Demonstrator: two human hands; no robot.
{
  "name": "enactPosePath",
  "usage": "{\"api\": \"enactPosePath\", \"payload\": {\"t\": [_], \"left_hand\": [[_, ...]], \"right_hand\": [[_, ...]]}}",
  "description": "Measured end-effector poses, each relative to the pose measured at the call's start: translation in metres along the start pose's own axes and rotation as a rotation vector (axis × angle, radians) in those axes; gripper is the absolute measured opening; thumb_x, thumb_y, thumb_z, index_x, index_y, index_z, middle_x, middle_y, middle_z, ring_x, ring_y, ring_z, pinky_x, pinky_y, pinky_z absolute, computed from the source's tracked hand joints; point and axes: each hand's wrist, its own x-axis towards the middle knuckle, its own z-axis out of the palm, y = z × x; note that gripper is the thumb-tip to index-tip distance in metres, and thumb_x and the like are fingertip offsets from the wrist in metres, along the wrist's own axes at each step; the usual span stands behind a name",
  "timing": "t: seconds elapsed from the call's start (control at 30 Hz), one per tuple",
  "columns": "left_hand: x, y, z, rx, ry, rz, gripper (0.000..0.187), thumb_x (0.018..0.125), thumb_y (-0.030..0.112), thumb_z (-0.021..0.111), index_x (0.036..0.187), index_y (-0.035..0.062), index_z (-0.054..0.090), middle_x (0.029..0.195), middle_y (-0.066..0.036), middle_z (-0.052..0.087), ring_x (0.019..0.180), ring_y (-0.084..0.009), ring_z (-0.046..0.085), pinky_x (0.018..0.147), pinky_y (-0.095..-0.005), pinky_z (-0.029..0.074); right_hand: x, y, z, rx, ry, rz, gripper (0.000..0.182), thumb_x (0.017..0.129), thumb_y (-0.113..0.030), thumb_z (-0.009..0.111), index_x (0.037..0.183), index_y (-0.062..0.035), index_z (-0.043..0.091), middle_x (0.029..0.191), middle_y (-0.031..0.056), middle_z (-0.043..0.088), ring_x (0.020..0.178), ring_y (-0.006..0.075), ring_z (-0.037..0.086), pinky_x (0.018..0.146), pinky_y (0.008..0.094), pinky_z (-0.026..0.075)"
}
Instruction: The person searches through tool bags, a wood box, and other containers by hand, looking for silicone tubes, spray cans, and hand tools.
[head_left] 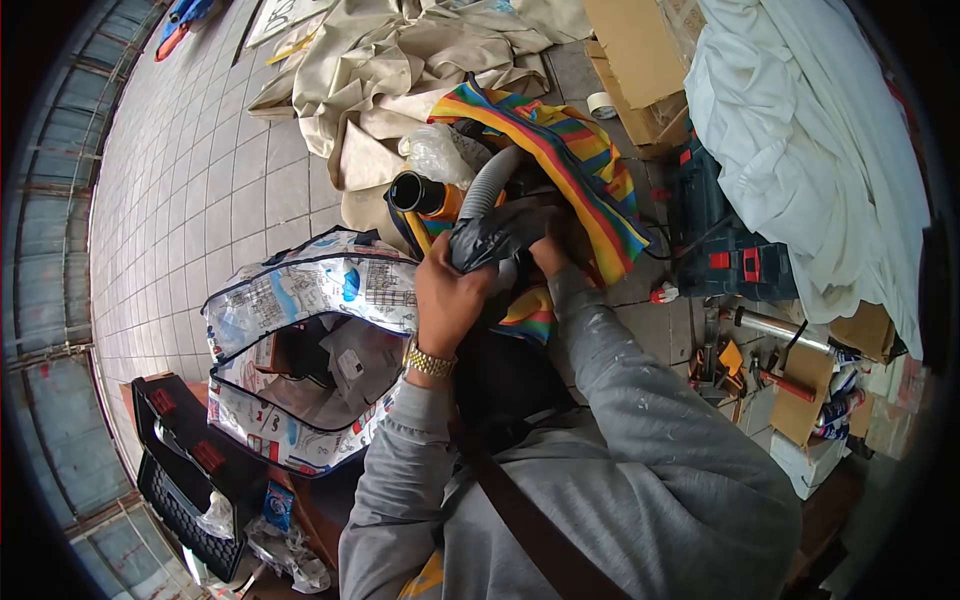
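Note:
My left hand (452,298), with a gold watch (430,362) at the wrist, is closed on crumpled black plastic (490,238). The plastic is gathered around a grey corrugated hose (487,187), which curves up and away from me. At the other side of the plastic my right hand (548,257) is closed on its edge, with most of its fingers hidden. Beneath and beyond both hands lies an open striped bag (590,165). A black and orange tube (424,194) and a clear plastic bundle (440,152) stick out at its left side.
To the left sits an open white printed bag (300,275) with items inside. An open black toolbox (185,450) stands at lower left. Crumpled beige sheeting (390,60) covers the tiled floor ahead. On the right are a dark tool case (735,262), loose tools (735,365) and white cloth (790,130).

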Motion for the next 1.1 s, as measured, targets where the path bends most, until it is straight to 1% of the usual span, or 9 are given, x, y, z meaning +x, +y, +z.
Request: {"api": "enactPosePath", "payload": {"t": [0.1, 0.3, 0.53, 0.67, 0.73, 0.83, 0.87, 0.93, 1.1], "left_hand": [[-0.013, 0.014, -0.061, -0.434, 0.188, -0.133, 0.02, 0.083, 0.011, 0.074, 0.098, -0.0012, 0.069, 0.094, -0.006, 0.073, 0.079, -0.0216, 0.067, 0.072, -0.0322, 0.051], [-0.035, 0.06, -0.204, -0.823, 0.564, 0.087, 0.038, 0.099, 0.023, 0.062, 0.126, -0.0039, 0.063, 0.119, -0.016, 0.07, 0.101, -0.0251, 0.072, 0.087, -0.0397, 0.06], [-0.012, 0.036, -0.337, -0.52, 0.839, 0.032, 0.041, 0.105, 0.028, 0.053, 0.132, -0.0023, 0.061, 0.127, -0.015, 0.068, 0.113, -0.0287, 0.068, 0.096, -0.0439, 0.057], [0.0, -0.019, -0.359, -0.463, 0.885, -0.056, 0.031, 0.1, 0.026, 0.066, 0.117, -0.0006, 0.068, 0.108, -0.009, 0.07, 0.095, -0.0216, 0.069, 0.082, -0.0367, 0.057], [0.011, -0.038, -0.345, -0.5, 0.827, -0.079, 0.028, 0.098, 0.025, 0.07, 0.112, 0.002, 0.069, 0.101, -0.007, 0.07, 0.086, -0.0181, 0.068, 0.076, -0.0353, 0.057], [0.032, -0.037, -0.298, -0.522, 0.8, -0.171, 0.029, 0.097, 0.027, 0.072, 0.107, 0.0, 0.069, 0.093, -0.008, 0.069, 0.081, -0.0192, 0.069, 0.072, -0.035, 0.058], [0.04, -0.036, -0.281, -0.549, 0.731, -0.195, 0.03, 0.096, 0.027, 0.073, 0.104, -0.0014, 0.069, 0.09, -0.008, 0.069, 0.076, -0.0186, 0.068, 0.068, -0.0344, 0.057], [0.052, -0.045, -0.252, -0.564, 0.58, -0.234, 0.03, 0.095, 0.027, 0.073, 0.102, -0.0026, 0.069, 0.089, -0.007, 0.07, 0.07, -0.0173, 0.067, 0.06, -0.0334, 0.055], [0.064, -0.078, -0.199, -0.49, 0.451, -0.297, 0.035, 0.092, 0.02, 0.075, 0.114, -0.0052, 0.065, 0.099, -0.009, 0.07, 0.086, -0.0169, 0.068, 0.077, -0.0304, 0.054]], "right_hand": [[-0.015, -0.062, 0.039, -0.113, 0.073, -0.27, 0.039, 0.079, -0.016, 0.071, 0.114, 0.001, 0.065, 0.113, 0.0217, 0.062, 0.106, 0.0448, 0.059, 0.098, 0.0485, 0.047], [-0.059, -0.216, 0.084, 0.053, -0.259, -0.528, 0.046, 0.074, -0.014, 0.078, 0.119, -0.0103, 0.068, 0.113, 0.0206, 0.057, 0.108, 0.0433, 0.056, 0.093, 0.049, 0.047], [-0.047, -0.286, 0.094, 0.256, -0.238, -0.751, 0.034, 0.084, -0.012, 0.073, 0.118, -0.0082, 0.068, 0.124, 0.0177, 0.057, 0.12, 0.039, 0.054, 0.099, 0.0487, 0.046], [-0.029, -0.234, 0.032, 0.16, -0.095, -0.692, 0.007, 0.089, -0.002, 0.063, 0.095, -0.0041, 0.064, 0.095, 0.0118, 0.064, 0.093, 0.0331, 0.061, 0.084, 0.0425, 0.047], [-0.01, -0.146, 0.007, -0.041, -0.079, -0.349, 0.008, 0.089, -0.001, 0.061, 0.096, -0.0033, 0.062, 0.092, 0.0145, 0.063, 0.091, 0.0354, 0.062, 0.081, 0.0438, 0.048], [0.003, 0.063, -0.049, -0.902, -0.016, -0.192, 0.05, 0.086, -0.015, 0.068, 0.133, -0.0054, 0.057, 0.13, 0.0202, 0.058, 0.124, 0.0338, 0.056, 0.101, 0.0423, 0.046], [-0.002, 0.058, -0.069, -0.909, -0.011, -0.191, 0.05, 0.086, -0.015, 0.068, 0.133, -0.0054, 0.057, 0.13, 0.0202, 0.058, 0.124, 0.0338, 0.056, 0.101, 0.0423, 0.046], [-0.022, 0.026, -0.101, -1.294, -0.591, 0.009, 0.077, 0.077, -0.03, 0.074, 0.147, -0.0115, 0.05, 0.149, 0.0193, 0.046, 0.137, 0.0366, 0.044, 0.115, 0.0492, 0.034], [-0.003, 0.003, -0.081, -1.348, -0.55, 0.09, 0.079, 0.074, -0.041, 0.074, 0.146, -0.0158, 0.054, 0.154, 0.0156, 0.044, 0.144, 0.037, 0.037, 0.122, 0.0537, 0.021]]}}
